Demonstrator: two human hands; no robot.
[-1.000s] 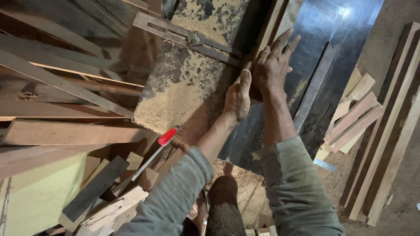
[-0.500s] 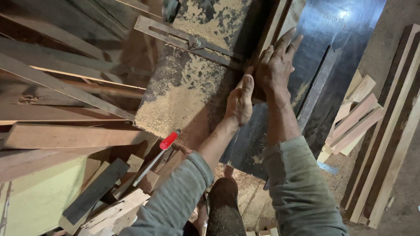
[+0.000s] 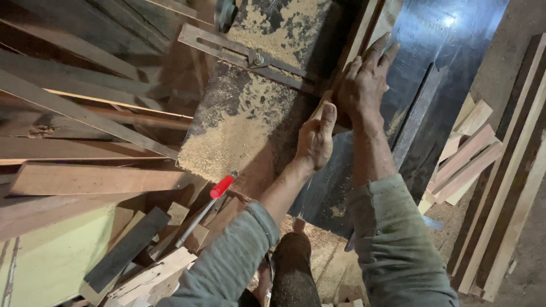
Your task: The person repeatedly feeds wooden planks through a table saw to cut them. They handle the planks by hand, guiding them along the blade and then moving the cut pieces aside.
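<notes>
Both hands are bearing on one narrow wooden strip (image 3: 341,68) that runs along the seam between the sawdust-coated machine table (image 3: 244,125) and the dark steel table (image 3: 432,74) beside it. The right hand (image 3: 364,82) lies flat over the strip, fingers spread and pointing away from the person; it presses rather than pinches. The left hand (image 3: 315,139) sits just behind it, nearer the body, thumb raised along the strip's edge, remaining fingers curled; whether they close round the wood cannot be told.

Change noted: against the pictures from a second and half a second ago, the hands hold the same stance and the same place on the strip. No clear travel of the wood is visible. My judgement is that the piece is being held down and guided steadily, not released.

Just beyond the right hand, a slotted metal bar (image 3: 244,54) crosses the sawdust table at a slant. Behind the left wrist, toward the person, a red-handled tool (image 3: 219,187) lies among offcuts (image 3: 170,239). Outward of the right arm, pale battens (image 3: 463,156) lean together.
</notes>
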